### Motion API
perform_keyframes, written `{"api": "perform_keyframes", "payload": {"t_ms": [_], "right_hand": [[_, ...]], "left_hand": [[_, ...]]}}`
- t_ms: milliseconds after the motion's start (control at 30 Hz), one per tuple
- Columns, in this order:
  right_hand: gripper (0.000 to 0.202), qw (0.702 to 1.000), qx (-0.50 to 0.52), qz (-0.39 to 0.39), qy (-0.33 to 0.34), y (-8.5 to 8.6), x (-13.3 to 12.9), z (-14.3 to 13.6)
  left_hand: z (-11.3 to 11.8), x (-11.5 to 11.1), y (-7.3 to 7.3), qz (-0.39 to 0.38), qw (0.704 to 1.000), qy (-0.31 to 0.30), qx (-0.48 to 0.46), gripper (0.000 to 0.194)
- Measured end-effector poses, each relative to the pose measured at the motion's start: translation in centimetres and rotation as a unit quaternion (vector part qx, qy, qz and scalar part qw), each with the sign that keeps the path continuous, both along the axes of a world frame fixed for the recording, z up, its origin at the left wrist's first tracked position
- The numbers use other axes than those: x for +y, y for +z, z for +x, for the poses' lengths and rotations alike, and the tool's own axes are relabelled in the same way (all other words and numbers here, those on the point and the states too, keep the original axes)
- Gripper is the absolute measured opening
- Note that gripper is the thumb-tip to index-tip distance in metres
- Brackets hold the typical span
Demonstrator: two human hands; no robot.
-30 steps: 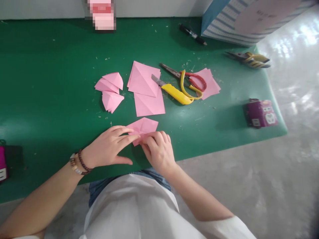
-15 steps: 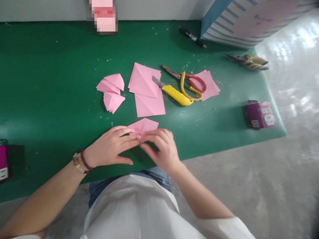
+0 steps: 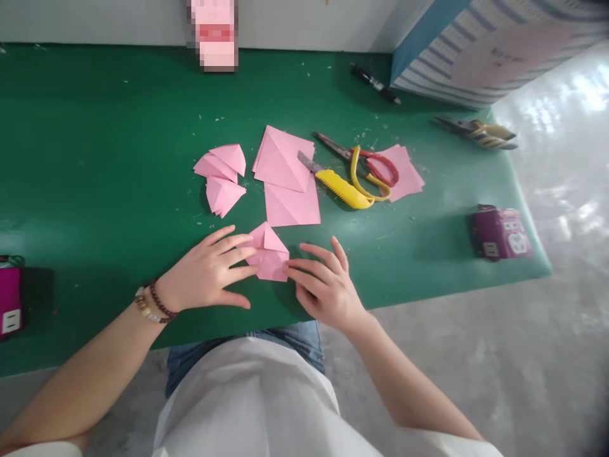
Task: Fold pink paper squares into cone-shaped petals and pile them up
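A small pink sheet of paper (image 3: 273,264), partly folded with a flap along its upper edge, lies on the green table near its front edge. My left hand (image 3: 209,270) is spread flat, its fingertips resting on the paper's left side. At the right edge of the same paper, fingertips of my right hand (image 3: 329,285) touch it, with the other fingers apart. Just beyond are folded pink paper pieces (image 3: 219,178) and a stack of creased pink squares (image 3: 285,158).
A yellow-handled utility knife (image 3: 343,188) overlaps the stack and red-and-yellow scissors (image 3: 375,166). More pink paper (image 3: 404,171) lies under the scissors. Around them are a black pen (image 3: 375,84), pliers (image 3: 485,133), a purple box (image 3: 504,233) and a striped box (image 3: 438,63).
The paper under my hands now shows a folded flap and a lower square part. My right hand has moved right and its fingers have spread. The camera view has shifted slightly.
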State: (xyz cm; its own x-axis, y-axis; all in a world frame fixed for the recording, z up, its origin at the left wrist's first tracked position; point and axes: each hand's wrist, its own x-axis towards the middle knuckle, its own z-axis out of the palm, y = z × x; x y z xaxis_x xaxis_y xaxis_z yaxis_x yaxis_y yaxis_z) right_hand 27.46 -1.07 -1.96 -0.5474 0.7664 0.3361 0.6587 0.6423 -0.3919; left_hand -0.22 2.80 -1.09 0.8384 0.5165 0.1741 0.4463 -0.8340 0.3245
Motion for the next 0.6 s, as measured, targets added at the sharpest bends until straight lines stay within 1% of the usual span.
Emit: {"api": "perform_keyframes", "payload": {"t_ms": [67,167,300,367,467,600], "right_hand": [[0.035,1.0,-0.018,0.008,0.022,0.2,0.1,0.5],[0.033,0.997,-0.05,0.042,0.05,0.6,0.8,1.1],[0.025,0.984,-0.071,0.098,0.128,1.0,1.8,1.0],[0.023,0.978,-0.07,0.111,0.163,1.0,2.3,0.7],[0.027,0.978,-0.053,0.079,0.187,0.7,2.8,0.3],[0.029,0.981,-0.014,0.018,0.191,0.4,2.9,0.3]], "left_hand": [[0.0,0.0,-0.1,-0.008,1.0,-0.003,-0.001,0.046],[0.1,0.0,-0.4,-0.008,1.0,-0.009,-0.019,0.043],[0.3,-0.1,-0.7,0.005,0.999,-0.003,-0.042,0.053],[0.3,-0.1,-0.7,0.001,0.999,-0.003,-0.036,0.051],[0.3,-0.1,-0.5,-0.012,1.0,-0.013,-0.022,0.041],[0.2,0.0,-0.2,-0.026,0.999,-0.015,-0.014,0.036]]}}
